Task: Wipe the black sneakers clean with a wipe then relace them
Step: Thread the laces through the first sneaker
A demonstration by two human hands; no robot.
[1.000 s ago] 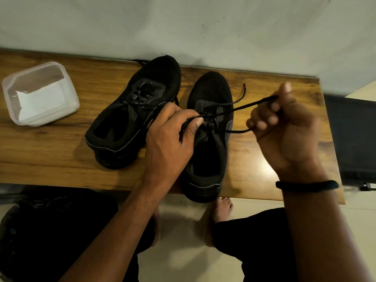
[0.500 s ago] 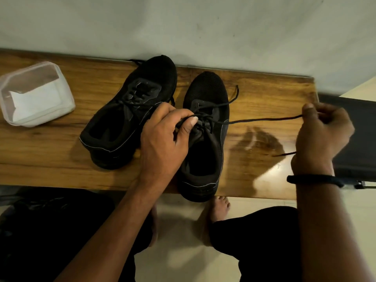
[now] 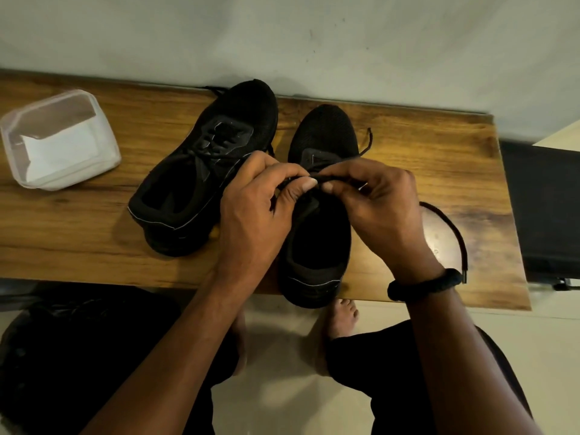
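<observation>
Right hand has come in from far out at 3 o'clock, where it held the lace stretched, and now meets the left hand over the right sneaker.

Left to right: clear tub holding a white wipe at 9 o'clock; left sneaker, toe angled toward 1 o'clock; then the right sneaker, long axis 12 to 6, heel overhanging the near edge of the wooden bench.

Both hands are closed, thumb and forefinger of each pinching the lace at the eyelets, tips nearly touching. A slack tail loops out toward 4 o'clock past the right wrist.

Judgement: lacing midway up. The lace runs 9 to 3 between the hands, each about equally near. Open bench lies to the right for pulling; the wall closes off 12 o'clock.
</observation>
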